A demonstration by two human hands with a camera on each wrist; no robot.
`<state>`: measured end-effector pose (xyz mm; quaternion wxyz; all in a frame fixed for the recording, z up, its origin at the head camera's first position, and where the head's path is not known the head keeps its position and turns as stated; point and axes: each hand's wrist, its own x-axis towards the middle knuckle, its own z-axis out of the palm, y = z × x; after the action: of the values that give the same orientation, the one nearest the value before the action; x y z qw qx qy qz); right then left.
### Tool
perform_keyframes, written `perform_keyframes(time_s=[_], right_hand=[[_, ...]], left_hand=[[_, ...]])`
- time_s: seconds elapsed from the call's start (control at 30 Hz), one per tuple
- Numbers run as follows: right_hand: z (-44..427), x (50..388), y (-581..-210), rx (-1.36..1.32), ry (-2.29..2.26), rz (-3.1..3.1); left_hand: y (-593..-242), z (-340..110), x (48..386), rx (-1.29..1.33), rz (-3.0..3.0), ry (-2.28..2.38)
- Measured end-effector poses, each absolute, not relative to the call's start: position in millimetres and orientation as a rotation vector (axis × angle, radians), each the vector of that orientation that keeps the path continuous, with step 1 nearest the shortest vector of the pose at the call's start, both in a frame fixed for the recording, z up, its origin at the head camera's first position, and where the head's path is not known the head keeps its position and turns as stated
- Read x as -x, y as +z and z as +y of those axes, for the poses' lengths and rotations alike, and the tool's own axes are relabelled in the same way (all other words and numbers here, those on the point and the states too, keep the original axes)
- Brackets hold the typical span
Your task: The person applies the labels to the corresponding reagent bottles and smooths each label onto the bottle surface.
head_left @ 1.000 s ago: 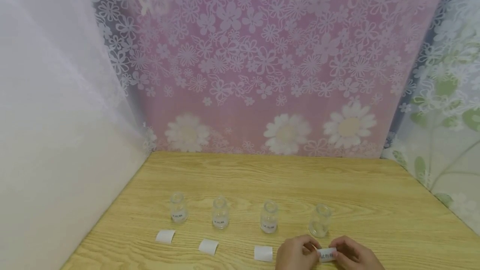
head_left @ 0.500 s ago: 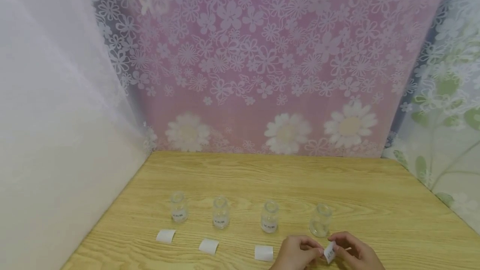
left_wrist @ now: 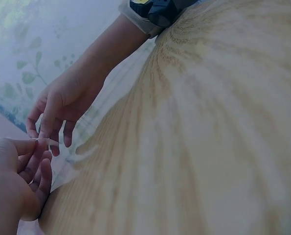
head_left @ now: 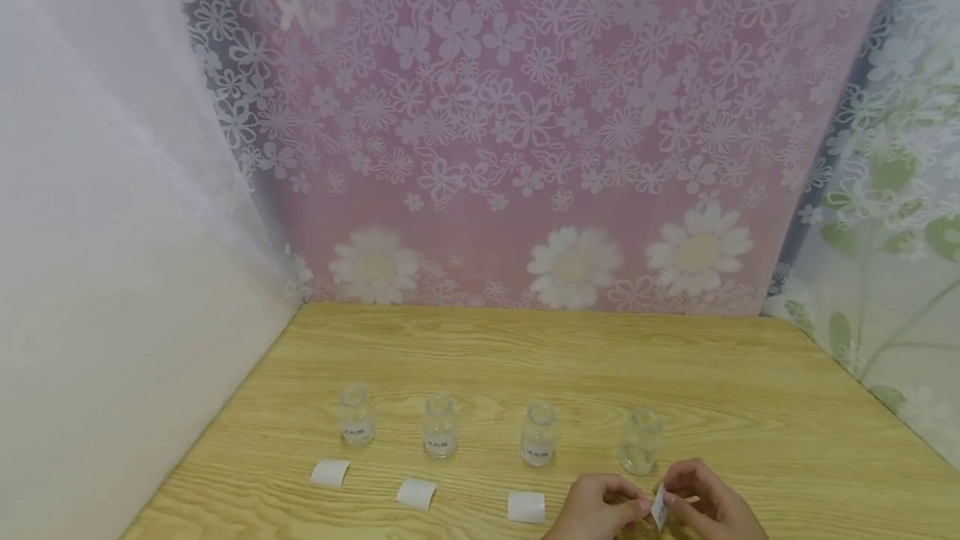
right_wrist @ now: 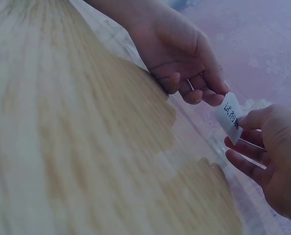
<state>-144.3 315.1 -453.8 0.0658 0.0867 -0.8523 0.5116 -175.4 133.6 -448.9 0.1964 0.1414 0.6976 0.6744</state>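
Observation:
My right hand (head_left: 712,502) pinches a small white label (right_wrist: 229,117) with dark written characters, between thumb and fingers. On its other side, the thumb and forefinger of my left hand (head_left: 596,507) pinch the label's edge, seen in the right wrist view at its upper corner. In the head view the label is turned nearly edge-on. Just behind the hands stands a clear glass bottle (head_left: 641,442) that shows no label. To its left are three similar bottles, the nearest being a labelled bottle (head_left: 538,436).
Farther left along the row stand a second labelled bottle (head_left: 440,427) and a third labelled bottle (head_left: 357,417). In front of them lie three blank white paper pieces, a left piece (head_left: 331,473), a middle piece (head_left: 416,493) and a right piece (head_left: 527,507), on the wood-grain table (head_left: 480,357).
A second ago the label faced the head camera, held between both hands. It has since turned nearly edge-on, and my left fingers have shifted slightly at its edge. Bottles and paper pieces stay put.

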Motion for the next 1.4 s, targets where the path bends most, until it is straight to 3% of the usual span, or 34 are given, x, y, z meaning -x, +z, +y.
perform_keyframes(time_s=[0.23,0.47,0.9,1.4], right_hand=[[315,141,-452,-0.443,1.79,-2.582],[309,138,-453,-0.54,1.578,-2.532],[303,135,-447,-0.215,1.378,-2.455],[312,134,-439,-0.123,1.313,-2.364]], left_hand=[[-451,133,174,-0.42,1.9,1.929],[-451,133,174,-0.463,1.88,1.944],[-451,131,174,-0.441,1.905,2.047],[-451,132,179,-0.293,1.837,2.239]])
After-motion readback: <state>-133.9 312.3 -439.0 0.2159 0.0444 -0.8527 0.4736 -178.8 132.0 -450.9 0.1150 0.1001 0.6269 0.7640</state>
